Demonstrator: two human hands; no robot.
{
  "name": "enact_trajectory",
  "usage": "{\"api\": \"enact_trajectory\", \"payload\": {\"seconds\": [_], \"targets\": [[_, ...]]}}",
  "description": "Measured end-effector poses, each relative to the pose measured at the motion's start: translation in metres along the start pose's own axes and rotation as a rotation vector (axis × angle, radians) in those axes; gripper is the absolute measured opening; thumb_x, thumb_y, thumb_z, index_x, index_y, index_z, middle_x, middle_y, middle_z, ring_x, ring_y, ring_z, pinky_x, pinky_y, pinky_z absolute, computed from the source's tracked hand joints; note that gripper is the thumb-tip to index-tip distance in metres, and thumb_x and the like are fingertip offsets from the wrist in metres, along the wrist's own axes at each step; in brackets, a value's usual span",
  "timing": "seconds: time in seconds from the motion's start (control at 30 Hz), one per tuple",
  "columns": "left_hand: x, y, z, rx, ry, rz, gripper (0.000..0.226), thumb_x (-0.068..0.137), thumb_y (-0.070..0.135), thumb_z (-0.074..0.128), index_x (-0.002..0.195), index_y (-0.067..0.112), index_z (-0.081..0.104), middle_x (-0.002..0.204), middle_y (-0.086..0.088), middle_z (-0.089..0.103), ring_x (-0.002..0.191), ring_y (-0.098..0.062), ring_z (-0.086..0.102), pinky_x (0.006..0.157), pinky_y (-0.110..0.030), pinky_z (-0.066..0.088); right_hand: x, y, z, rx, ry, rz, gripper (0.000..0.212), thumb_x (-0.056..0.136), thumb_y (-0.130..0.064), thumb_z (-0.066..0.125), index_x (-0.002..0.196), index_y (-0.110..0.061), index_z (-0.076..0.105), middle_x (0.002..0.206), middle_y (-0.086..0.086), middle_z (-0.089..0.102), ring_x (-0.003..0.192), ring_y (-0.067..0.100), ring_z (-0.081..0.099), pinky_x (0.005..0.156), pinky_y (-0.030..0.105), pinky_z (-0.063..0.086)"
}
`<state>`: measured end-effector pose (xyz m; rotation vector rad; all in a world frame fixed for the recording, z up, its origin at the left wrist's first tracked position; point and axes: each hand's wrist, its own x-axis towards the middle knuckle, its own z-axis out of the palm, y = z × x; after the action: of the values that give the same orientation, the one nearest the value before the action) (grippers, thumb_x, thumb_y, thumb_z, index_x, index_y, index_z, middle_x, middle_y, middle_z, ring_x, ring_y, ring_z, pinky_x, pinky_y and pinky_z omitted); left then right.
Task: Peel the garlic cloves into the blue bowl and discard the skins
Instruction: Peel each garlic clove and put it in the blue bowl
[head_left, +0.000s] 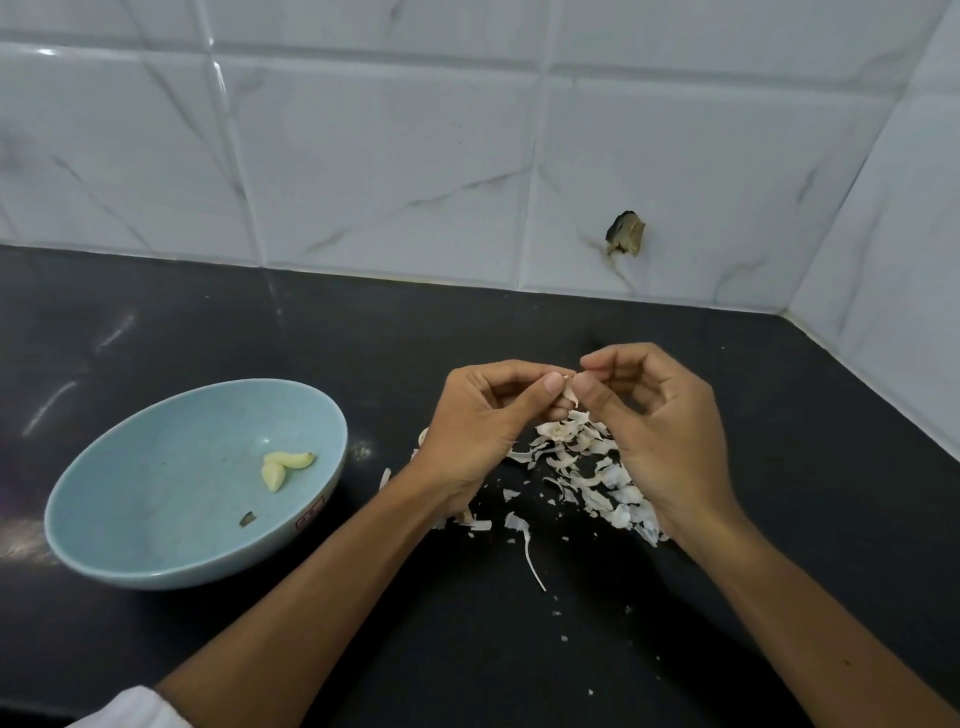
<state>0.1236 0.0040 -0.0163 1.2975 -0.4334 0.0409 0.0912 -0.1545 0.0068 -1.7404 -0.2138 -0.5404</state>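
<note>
A white sleeve (130, 709) edges the bottom left corner. Above the glossy black desk (727, 597), the left grip (483, 421) and right grip (665, 426) both pinch one small garlic clove (570, 391), its long axis roughly upright, pointed end down. Papery white skins (587, 467) lie scattered beneath. Left of them, the smooth round blue bowl (130, 519) holds two pale peeled cloves (283, 467).

A pale blue bowl (156, 499) sits upright on the dark counter (519, 649), two peeled cloves (284, 467) touching inside. Papery white skins (587, 467) lie scattered to its right; just above them, a seemingly part-peeled garlic clove (570, 393).
</note>
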Motion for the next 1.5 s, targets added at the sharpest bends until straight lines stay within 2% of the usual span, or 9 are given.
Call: {"api": "enact_trajectory", "payload": {"seconds": [0.2,0.33,0.57,0.87,1.0,1.13,1.23,1.37,1.5], "targets": [[0.0,0.0,0.001,-0.051,0.023,-0.057,0.014,0.093,0.005,0.067,0.105,-0.001,0.072,0.073,-0.003,0.072,0.067,-0.009,0.067,0.071,-0.019,0.056,0.002,0.005,-0.001,-0.219,-0.012,-0.334,0.01,0.085,-0.014,0.08,0.094,-0.013,0.075,0.089,-0.004,0.071,0.082,0.011,0.072,0.073,0.022,0.059],[-0.001,0.003,0.001,-0.043,0.004,-0.069,0.016,0.092,0.008,0.067,0.104,-0.001,0.073,0.072,-0.003,0.071,0.066,-0.009,0.066,0.07,-0.019,0.055,0.004,0.006,-0.001,-0.303,0.001,-0.435,0.011,0.086,-0.018,0.08,0.091,-0.01,0.074,0.085,-0.003,0.069,0.08,0.01,0.07,0.07,0.024,0.059],[-0.002,0.004,0.003,-0.012,0.009,-0.076,0.015,0.093,0.003,0.067,0.104,-0.007,0.071,0.07,0.0,0.072,0.062,-0.006,0.065,0.068,-0.017,0.054,0.005,0.013,0.0,-0.302,-0.001,-0.463,0.008,0.086,-0.013,0.079,0.088,-0.007,0.074,0.083,-0.003,0.067,0.078,0.01,0.067,0.07,0.016,0.055],[-0.005,0.007,0.007,-0.017,0.02,-0.064,0.013,0.091,0.003,0.069,0.1,-0.004,0.072,0.068,0.001,0.072,0.06,-0.006,0.063,0.069,-0.018,0.054,0.005,0.016,0.003,-0.318,0.04,-0.511,0.01,0.084,0.005,0.076,0.081,-0.004,0.072,0.079,-0.001,0.066,0.074,0.009,0.064,0.067,0.017,0.051],[-0.006,0.007,0.011,-0.086,0.039,-0.072,0.022,0.081,0.013,0.073,0.097,-0.001,0.074,0.067,-0.002,0.072,0.059,-0.007,0.062,0.069,-0.019,0.054,0.004,0.018,0.006,-0.339,0.096,-0.563,0.01,0.084,0.005,0.074,0.079,-0.003,0.071,0.079,0.001,0.066,0.074,0.009,0.063,0.065,0.025,0.051],[-0.006,0.007,0.012,-0.153,0.041,-0.063,0.025,0.078,0.015,0.072,0.098,0.0,0.074,0.073,-0.004,0.074,0.064,-0.009,0.064,0.073,-0.021,0.056,0.003,0.018,0.008,-0.359,0.115,-0.616,0.015,0.085,0.009,0.072,0.077,-0.003,0.071,0.083,0.002,0.064,0.079,-0.002,0.059,0.07,0.011,0.046],[-0.005,0.008,0.01,-0.152,0.043,-0.051,0.028,0.08,0.017,0.072,0.102,0.0,0.074,0.083,-0.008,0.077,0.075,-0.014,0.071,0.08,-0.026,0.058,0.002,0.018,0.013,-0.276,0.12,-0.592,0.017,0.087,0.014,0.068,0.079,-0.001,0.068,0.085,0.006,0.062,0.075,0.002,0.063,0.068,0.015,0.052],[-0.005,0.008,0.007,-0.147,0.039,-0.072,0.028,0.081,0.017,0.072,0.104,0.002,0.074,0.089,-0.009,0.077,0.082,-0.015,0.072,0.083,-0.026,0.058,0.002,0.015,0.015,-0.266,0.114,-0.556,0.013,0.087,0.012,0.069,0.08,0.002,0.067,0.083,0.008,0.063,0.079,-0.007,0.06,0.073,0.006,0.045],[-0.005,0.011,0.006,-0.134,0.02,-0.059,0.027,0.082,0.012,0.072,0.108,0.003,0.073,0.088,-0.006,0.077,0.077,-0.011,0.071,0.086,-0.028,0.059,0.004,0.02,0.011,-0.24,0.11,-0.499,0.006,0.091,0.003,0.069,0.087,0.0,0.067,0.086,0.005,0.064,0.08,0.007,0.064,0.072,0.019,0.053]]}}
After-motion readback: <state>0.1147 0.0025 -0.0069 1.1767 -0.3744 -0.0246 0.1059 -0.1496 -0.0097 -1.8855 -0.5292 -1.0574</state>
